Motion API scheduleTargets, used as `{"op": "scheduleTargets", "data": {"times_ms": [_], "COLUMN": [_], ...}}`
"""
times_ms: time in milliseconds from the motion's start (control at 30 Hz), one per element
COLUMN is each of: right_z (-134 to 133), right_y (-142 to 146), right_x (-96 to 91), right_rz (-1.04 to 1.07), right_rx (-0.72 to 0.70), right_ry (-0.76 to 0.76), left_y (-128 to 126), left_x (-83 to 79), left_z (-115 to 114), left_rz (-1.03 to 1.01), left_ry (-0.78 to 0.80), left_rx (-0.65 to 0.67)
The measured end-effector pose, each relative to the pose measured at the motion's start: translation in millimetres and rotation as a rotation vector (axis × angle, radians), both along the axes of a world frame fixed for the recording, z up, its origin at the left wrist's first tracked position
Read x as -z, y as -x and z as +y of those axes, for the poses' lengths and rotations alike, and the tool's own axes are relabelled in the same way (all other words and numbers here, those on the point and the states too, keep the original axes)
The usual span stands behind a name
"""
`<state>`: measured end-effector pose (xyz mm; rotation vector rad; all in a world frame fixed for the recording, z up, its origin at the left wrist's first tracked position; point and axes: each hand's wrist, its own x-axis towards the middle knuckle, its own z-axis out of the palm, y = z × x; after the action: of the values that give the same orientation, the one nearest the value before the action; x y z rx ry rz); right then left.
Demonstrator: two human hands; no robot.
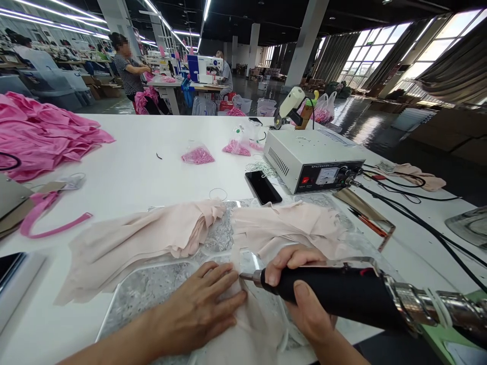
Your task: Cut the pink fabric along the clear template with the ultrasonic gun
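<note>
My left hand [201, 306] lies flat, fingers stretched out, pressing a pale pink fabric piece [253, 317] onto a clear plastic sheet [152, 286]. My right hand [300, 294] is wrapped round the black handle of a handheld tool [342, 294]. Its metal tip touches the fabric just right of my left fingertips. More pale pink fabric pieces [140, 241] are piled behind both hands. A cable runs from the tool toward the grey control box [314, 159].
A black phone [262, 186] lies beside the box. Bags of pink beads [198, 154] sit mid-table. Bright pink garments [41, 134] are heaped at the left, with a pink strap [45, 218] nearby. Black cables [418, 218] cross the right side. Other people work at sewing stations behind.
</note>
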<state>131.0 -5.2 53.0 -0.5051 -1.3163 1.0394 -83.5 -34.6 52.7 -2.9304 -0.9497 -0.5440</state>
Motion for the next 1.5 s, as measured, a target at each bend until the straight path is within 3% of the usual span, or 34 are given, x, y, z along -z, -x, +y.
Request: {"op": "scheduleTargets", "data": {"times_ms": [633,833,1000,1233,1400,1500], "right_z": [8.6,6.3,-8.5,-28.8,-24.4,-21.2], "right_y": [11.2,4.2,-13.0,-34.5,-39.8,-37.8], "right_x": [0.1,-10.6,-22.5,-9.3,3.4,4.4], "right_rz": [0.078,0.160,0.274,0.187,0.209,0.217], "right_rx": [0.063,0.104,0.140,-0.006,-0.031,-0.003], "right_ry": [0.002,0.002,0.120,0.189,0.169,0.175], "left_y": [0.4,-1.2,-3.6,-18.3,-30.5,-33.3], "left_x": [1.5,-2.8,-6.5,-1.4,19.2,28.3], "left_z": [1.4,-6.2,-19.9,-56.2,-94.2,-109.3], "left_rz": [-0.036,-0.074,-0.050,-0.085,-0.169,-0.278], "left_ry": [-0.008,-0.063,-0.031,-0.078,-0.062,0.045], "left_rx": [0.020,0.020,0.010,-0.290,-0.593,-0.692]}}
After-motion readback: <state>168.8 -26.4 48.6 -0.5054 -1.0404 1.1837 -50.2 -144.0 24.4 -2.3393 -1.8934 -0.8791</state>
